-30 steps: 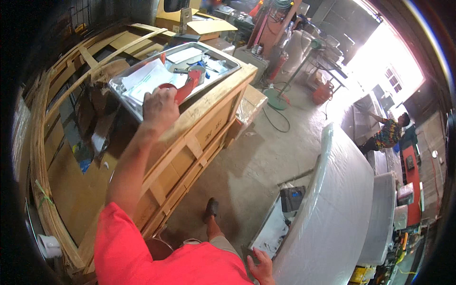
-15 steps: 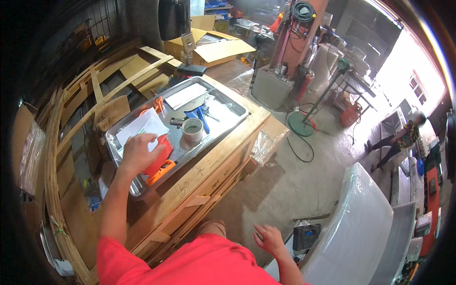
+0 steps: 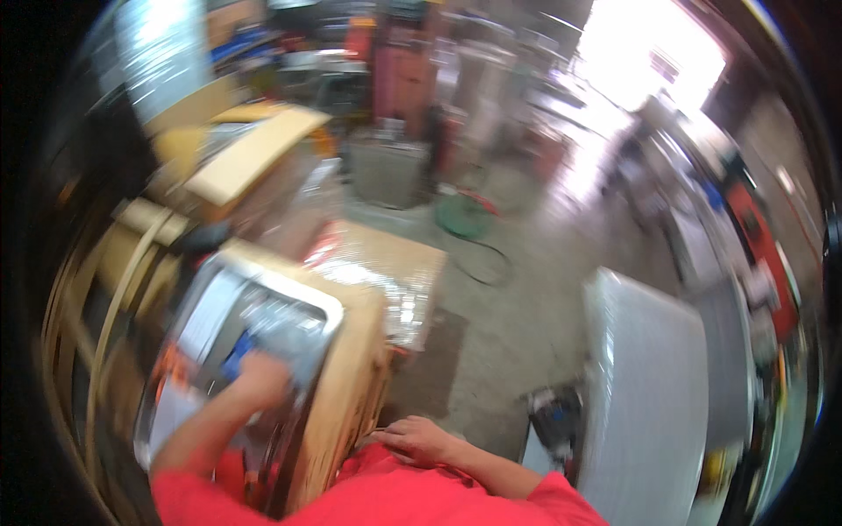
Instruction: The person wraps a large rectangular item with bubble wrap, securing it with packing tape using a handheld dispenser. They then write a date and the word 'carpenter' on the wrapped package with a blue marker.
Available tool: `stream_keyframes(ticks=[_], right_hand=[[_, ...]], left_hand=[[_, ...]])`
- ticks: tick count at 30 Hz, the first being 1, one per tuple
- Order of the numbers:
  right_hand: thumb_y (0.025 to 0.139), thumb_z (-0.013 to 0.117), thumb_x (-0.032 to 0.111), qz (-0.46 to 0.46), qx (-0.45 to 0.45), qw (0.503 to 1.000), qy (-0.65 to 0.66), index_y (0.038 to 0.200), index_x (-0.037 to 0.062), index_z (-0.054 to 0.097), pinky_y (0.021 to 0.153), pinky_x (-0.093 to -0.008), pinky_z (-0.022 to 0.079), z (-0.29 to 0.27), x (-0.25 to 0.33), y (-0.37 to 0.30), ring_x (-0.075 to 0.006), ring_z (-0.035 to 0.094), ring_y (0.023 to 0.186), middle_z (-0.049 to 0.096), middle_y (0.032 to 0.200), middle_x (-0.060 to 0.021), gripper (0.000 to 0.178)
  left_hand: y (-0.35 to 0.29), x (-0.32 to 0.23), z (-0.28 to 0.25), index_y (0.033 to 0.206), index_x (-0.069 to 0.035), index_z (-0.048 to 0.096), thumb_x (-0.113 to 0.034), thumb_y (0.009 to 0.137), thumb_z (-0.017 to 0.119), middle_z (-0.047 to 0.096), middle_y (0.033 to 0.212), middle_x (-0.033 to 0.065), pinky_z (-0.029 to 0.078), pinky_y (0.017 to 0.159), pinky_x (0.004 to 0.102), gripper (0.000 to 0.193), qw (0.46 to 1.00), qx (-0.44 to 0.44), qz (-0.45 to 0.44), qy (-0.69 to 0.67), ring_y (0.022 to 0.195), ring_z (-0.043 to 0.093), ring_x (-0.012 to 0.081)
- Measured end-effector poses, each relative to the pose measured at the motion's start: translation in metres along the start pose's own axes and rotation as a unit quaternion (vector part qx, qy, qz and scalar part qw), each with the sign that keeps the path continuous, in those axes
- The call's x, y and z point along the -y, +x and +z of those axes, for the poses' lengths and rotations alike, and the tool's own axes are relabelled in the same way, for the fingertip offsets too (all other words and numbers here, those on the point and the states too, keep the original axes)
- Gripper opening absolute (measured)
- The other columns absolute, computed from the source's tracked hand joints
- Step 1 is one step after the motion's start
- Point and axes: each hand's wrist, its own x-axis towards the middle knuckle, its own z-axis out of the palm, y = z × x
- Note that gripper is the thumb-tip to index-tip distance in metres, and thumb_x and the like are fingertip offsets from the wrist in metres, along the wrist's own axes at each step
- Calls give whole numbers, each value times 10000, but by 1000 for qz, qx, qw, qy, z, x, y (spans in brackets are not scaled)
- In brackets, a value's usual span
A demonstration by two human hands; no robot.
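Observation:
The picture is smeared by motion. My left hand reaches into a shiny metal tray set on top of a wooden crate. It lies right beside a blue item, and an orange tool sits farther left in the tray. The blur hides whether the fingers grip anything. My right hand rests low against my red shirt at the crate's near corner, fingers loosely apart and holding nothing.
A plastic-wrapped box stands just behind the crate. To the right stands a large white curved panel. A green hose coil lies on the concrete floor. Cardboard boxes are stacked at the back left.
My view has swung right and gone blurry. My left hand has moved toward the tray's near right part. My right hand has come in close to my body by the crate.

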Motion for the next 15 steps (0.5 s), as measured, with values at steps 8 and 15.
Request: stream_keyframes(ticks=[8, 15], right_hand=[[856, 702, 274, 103, -346, 920, 150, 1186, 94, 688, 683, -434, 522, -14, -59, -8, -345, 658, 774, 675, 904, -177, 376], [910, 714, 416, -43, -432, 700, 568, 1475, -25, 426, 559, -267, 467, -85, -79, -40, -103, 538, 632, 564, 750, -11, 772]], left_hand=[[-46, 3, -180, 952, -66, 704, -160, 915, 698, 754, 925, 115, 551, 667, 404, 101, 958, -272, 71, -53, 770, 710, 245], [41, -165, -264, 1082, 29, 679, 39, 863, 644, 713, 980, 113, 554, 791, 329, 222, 784, -264, 430, -361, 900, 676, 203]])
